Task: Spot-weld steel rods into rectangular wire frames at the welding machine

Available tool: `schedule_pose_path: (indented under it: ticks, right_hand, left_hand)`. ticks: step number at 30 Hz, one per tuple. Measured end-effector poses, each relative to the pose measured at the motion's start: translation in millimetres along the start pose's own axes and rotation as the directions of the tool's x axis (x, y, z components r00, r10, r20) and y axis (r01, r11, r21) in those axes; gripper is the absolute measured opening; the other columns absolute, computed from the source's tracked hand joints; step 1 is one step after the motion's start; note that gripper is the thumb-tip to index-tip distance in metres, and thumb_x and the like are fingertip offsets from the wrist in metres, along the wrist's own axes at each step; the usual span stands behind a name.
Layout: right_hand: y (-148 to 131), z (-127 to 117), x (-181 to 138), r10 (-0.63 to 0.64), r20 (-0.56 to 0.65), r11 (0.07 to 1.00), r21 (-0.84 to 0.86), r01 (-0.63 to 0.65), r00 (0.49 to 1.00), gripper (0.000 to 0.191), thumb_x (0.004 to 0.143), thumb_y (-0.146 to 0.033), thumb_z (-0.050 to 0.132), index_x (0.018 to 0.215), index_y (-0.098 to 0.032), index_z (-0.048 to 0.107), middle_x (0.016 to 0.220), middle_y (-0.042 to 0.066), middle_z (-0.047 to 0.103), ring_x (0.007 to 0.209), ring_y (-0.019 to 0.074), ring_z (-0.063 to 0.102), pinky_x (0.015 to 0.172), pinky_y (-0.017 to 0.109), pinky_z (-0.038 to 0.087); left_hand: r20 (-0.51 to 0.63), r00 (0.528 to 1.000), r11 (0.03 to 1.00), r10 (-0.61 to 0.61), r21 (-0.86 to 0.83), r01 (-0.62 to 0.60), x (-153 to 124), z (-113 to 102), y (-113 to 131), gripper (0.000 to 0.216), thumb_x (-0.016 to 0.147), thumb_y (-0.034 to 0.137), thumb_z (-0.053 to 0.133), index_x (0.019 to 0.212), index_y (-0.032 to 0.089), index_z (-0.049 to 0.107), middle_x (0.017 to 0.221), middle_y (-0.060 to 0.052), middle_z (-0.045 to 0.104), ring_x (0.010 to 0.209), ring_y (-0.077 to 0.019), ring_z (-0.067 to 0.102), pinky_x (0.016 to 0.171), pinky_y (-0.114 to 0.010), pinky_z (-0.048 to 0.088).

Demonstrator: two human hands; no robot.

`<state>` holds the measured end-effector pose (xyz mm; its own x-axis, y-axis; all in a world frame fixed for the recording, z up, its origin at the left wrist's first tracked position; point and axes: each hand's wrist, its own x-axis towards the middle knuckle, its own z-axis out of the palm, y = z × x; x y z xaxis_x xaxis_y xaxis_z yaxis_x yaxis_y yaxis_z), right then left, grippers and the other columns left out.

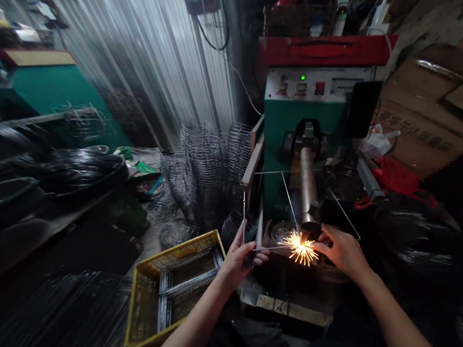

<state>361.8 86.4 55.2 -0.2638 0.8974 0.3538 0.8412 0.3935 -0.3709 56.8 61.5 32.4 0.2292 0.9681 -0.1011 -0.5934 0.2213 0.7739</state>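
Bright sparks burst at the tip of the metal electrode arm on a green spot welding machine. Just left of the sparks, my left hand is closed on a thin metal wire that runs toward the weld point. Another stretch of bent wire rises behind the arm. My right hand is close against the right side of the sparks, thumb and fingers pinched together. What sits between those fingers is hidden by the glare and the hand itself.
A yellow plastic crate holding bundles of wire frames stands at lower left. Stacked wire baskets are behind it, near the corrugated metal wall. Cardboard boxes lean at right, beside a red bag.
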Motion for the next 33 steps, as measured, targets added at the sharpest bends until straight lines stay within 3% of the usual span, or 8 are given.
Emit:
schedule_pose_path:
  ticks: [6,8,11,14,19,23,27,33]
  right_hand:
    - [42,-13,4,0.316,-0.236,0.946,0.009,-0.323,0.919,0.057,0.081,-0.056,0.058,0.122,-0.016,0.063,0.119,0.015,0.066,0.108,0.0320,0.061,0.090,0.044,0.048]
    - [50,-18,2,0.492,-0.156,0.863,0.215,-0.456,0.857,0.049,0.084,-0.053,0.052,0.111,-0.015,0.068,0.100,0.014,0.072,0.090,0.0285,0.067,0.078,0.040,0.052]
    - [40,-23,-23,0.553,0.024,0.732,0.463,-0.500,0.833,0.043,0.081,-0.052,0.053,0.095,-0.014,0.067,0.074,0.009,0.071,0.060,0.0206,0.065,0.054,0.031,0.051]
    - [7,-22,-95,0.520,0.257,0.626,0.535,-0.568,0.814,0.045,0.078,-0.058,0.054,0.092,-0.016,0.061,0.063,0.004,0.065,0.044,0.0161,0.058,0.038,0.024,0.039]
    - [-67,3,-276,0.555,0.522,0.396,0.519,-0.758,0.647,0.050,0.076,-0.068,0.053,0.108,-0.029,0.053,0.063,0.000,0.061,0.049,0.0200,0.063,0.034,0.024,0.038]
    - [-115,12,-361,0.578,0.590,0.248,0.531,-0.811,0.563,0.049,0.073,-0.072,0.053,0.103,-0.034,0.053,0.066,0.002,0.061,0.055,0.0247,0.065,0.041,0.034,0.048]
    - [-114,-16,-349,0.607,0.459,0.357,0.572,-0.738,0.649,0.042,0.079,-0.068,0.051,0.093,-0.028,0.052,0.066,0.002,0.062,0.058,0.0237,0.065,0.049,0.035,0.051]
    - [-63,-79,-291,0.596,-0.036,0.764,0.335,-0.552,0.803,0.022,0.091,-0.047,0.047,0.090,-0.026,0.055,0.077,0.002,0.069,0.068,0.0192,0.066,0.067,0.030,0.052]
  left_hand:
    - [0.020,1.000,1.000,0.003,-0.003,-0.003,7,-1,1,0.100,0.080,0.015,0.065,0.153,0.028,-0.002,0.069,-0.004,0.073,0.061,-0.0195,0.071,0.051,-0.022,0.051]
    - [0.035,0.999,1.000,0.003,-0.009,-0.003,4,-3,2,0.100,0.079,0.014,0.065,0.153,0.027,-0.001,0.066,-0.003,0.072,0.060,-0.0200,0.071,0.050,-0.022,0.051]
    - [0.046,0.999,1.000,-0.020,-0.013,0.021,-22,-12,0,0.102,0.079,0.014,0.064,0.152,0.027,-0.007,0.066,-0.003,0.072,0.059,-0.0200,0.071,0.050,-0.023,0.051]
    - [0.040,0.994,0.995,-0.102,0.025,0.101,-85,-31,-7,0.101,0.082,0.019,0.063,0.151,0.029,-0.010,0.070,-0.005,0.073,0.059,-0.0212,0.071,0.049,-0.025,0.050]
    - [-0.013,0.969,0.968,-0.246,0.035,0.247,-197,-67,-11,0.089,0.079,0.022,0.069,0.151,0.037,0.019,0.092,-0.009,0.072,0.074,-0.0228,0.071,0.060,-0.031,0.052]
    - [0.013,0.950,0.948,-0.313,-0.052,0.313,-198,-66,14,0.077,0.083,0.049,0.060,0.149,0.031,0.024,0.104,-0.013,0.070,0.060,-0.0161,0.066,0.057,-0.028,0.049]
    - [0.137,0.896,0.906,-0.422,0.074,0.416,-144,-23,50,0.079,0.085,0.069,0.037,0.148,0.021,0.024,0.097,-0.016,0.072,0.056,-0.0223,0.067,0.055,-0.034,0.049]
    - [0.125,0.949,0.882,-0.290,0.421,0.214,-109,80,105,0.091,0.079,0.079,0.021,0.143,0.019,0.043,0.079,-0.010,0.074,0.066,-0.0229,0.065,0.066,-0.040,0.050]
